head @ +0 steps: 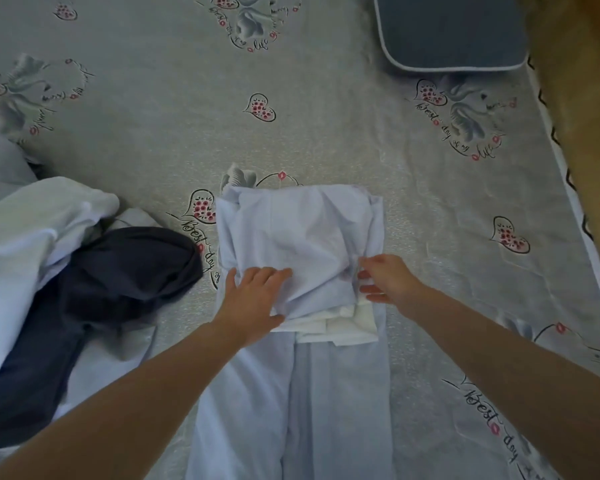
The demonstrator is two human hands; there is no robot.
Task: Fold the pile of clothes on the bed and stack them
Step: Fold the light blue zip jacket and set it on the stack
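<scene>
Head view is showing the pale blue folded garment [298,237] lying in the middle of the bed [153,133], and I am taking it as my landmark. My left hand [253,299] is lying flat on its near left corner, fingers straight and spread, pressing the cloth down with a released grip, the thumb running along the near edge. My right hand [388,278] is working at its near right edge, the fingers reaching in against the fold; I cannot tell whether that grip is pinching the cloth or only touching it. A white folded piece [347,327] is peeking out from under the garment's near edge, and a long pale blue cloth [326,410] is stretching from beneath both toward me. Left of the garment the unfolded pile [32,254] is sitting, with a white piece on top and a dark navy garment [118,271] spilling out nearest the landmark. Beyond the garment, to the far right, a grey-blue pillow [451,29] with white piping is resting on the printed sheet.
</scene>
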